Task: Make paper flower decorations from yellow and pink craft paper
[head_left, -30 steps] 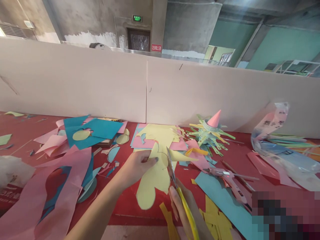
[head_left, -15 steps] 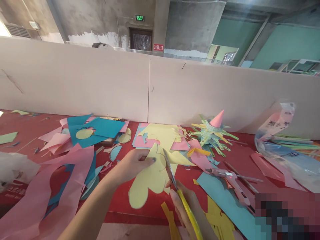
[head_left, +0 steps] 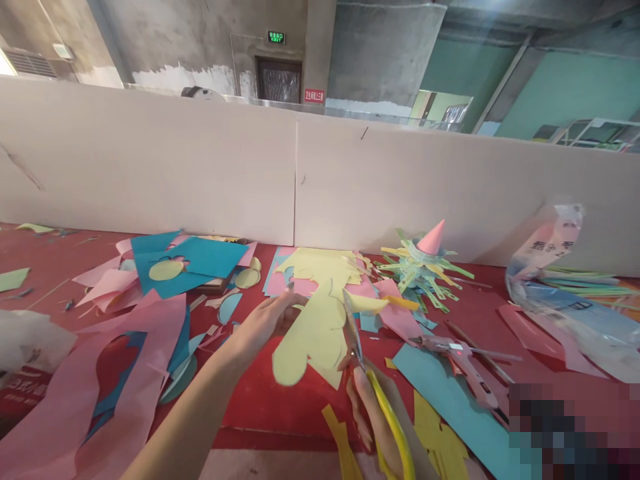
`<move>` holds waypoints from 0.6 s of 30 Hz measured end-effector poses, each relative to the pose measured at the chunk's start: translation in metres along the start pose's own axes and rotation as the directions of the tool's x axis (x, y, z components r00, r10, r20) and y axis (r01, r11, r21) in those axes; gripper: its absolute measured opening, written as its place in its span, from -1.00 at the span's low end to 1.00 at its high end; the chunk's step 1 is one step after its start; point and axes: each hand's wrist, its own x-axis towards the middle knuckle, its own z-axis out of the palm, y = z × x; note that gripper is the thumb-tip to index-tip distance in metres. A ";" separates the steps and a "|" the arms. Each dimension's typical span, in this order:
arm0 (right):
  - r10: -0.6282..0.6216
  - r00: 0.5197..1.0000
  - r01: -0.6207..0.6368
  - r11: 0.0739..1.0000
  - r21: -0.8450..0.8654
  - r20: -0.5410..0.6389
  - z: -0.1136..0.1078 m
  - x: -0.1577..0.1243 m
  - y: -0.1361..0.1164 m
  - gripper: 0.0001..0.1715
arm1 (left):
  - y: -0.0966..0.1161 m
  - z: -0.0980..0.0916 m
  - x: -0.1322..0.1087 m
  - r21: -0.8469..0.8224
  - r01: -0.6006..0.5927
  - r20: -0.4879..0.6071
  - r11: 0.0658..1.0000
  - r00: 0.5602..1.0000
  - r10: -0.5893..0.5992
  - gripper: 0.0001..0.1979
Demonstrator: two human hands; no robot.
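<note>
Red tabletop (head_left: 260,415), strewn with cut paper; white board (head_left: 210,167) standing along its far side, a seam near the middle. Beyond it, rough grey wall with a door (head_left: 280,83) and green exit sign (head_left: 276,37). Left side crowded: pink paper (head_left: 45,407), blue sheets (head_left: 213,257), a plastic bag (head_left: 37,337) by the picture's edge. Right side: pink cone (head_left: 432,239) set in a fringed paper piece (head_left: 417,270), glue gun (head_left: 467,367) just above a light blue sheet (head_left: 440,400). Near edge of table runs below the hands; a red strip shows between it and the work, with offcuts closing in on both sides. Yellow paper cutout (head_left: 313,327) at centre, lobed, pencil lines on it. Left hand (head_left: 273,313) at its left edge, half curled, thumb lifted; fingertips partly hidden, cannot tell how firmly it grips. Right hand (head_left: 377,407) closed round yellow-handled scissors (head_left: 395,420), blades at the cutout's right edge.
</note>
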 end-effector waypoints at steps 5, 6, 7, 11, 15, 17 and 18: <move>0.025 0.999 -0.023 0.999 0.040 -0.047 0.008 0.002 0.007 -0.65 | -0.020 0.024 0.009 0.036 -0.233 0.069 0.972 0.971 0.230 -0.52; 0.029 0.998 -0.027 0.999 0.044 -0.055 0.009 0.003 0.008 -0.65 | -0.025 0.030 0.009 0.074 -0.293 0.104 0.953 0.953 0.285 -0.50; 0.033 0.997 -0.030 0.998 0.048 -0.063 0.010 0.003 0.008 -0.65 | -0.031 0.036 0.008 0.082 -0.328 0.078 0.941 0.944 0.322 -0.52; 0.043 0.995 -0.038 0.998 0.048 -0.091 0.009 0.001 0.007 -0.65 | -0.046 0.055 0.003 0.155 -0.273 0.010 0.950 0.961 0.275 -0.61; 0.038 0.992 -0.034 0.999 0.033 -0.121 0.007 0.001 0.003 -0.67 | -0.042 0.065 -0.004 0.159 -0.271 0.039 0.950 0.963 0.268 -0.63; 0.030 0.990 -0.027 0.999 0.024 -0.135 0.005 0.002 0.001 -0.67 | -0.037 0.067 -0.008 0.153 -0.291 0.094 0.944 0.956 0.279 -0.63; 0.025 0.989 -0.023 1.000 0.019 -0.142 0.005 0.003 0.000 -0.67 | -0.035 0.067 -0.009 0.153 -0.297 0.112 0.942 0.953 0.282 -0.63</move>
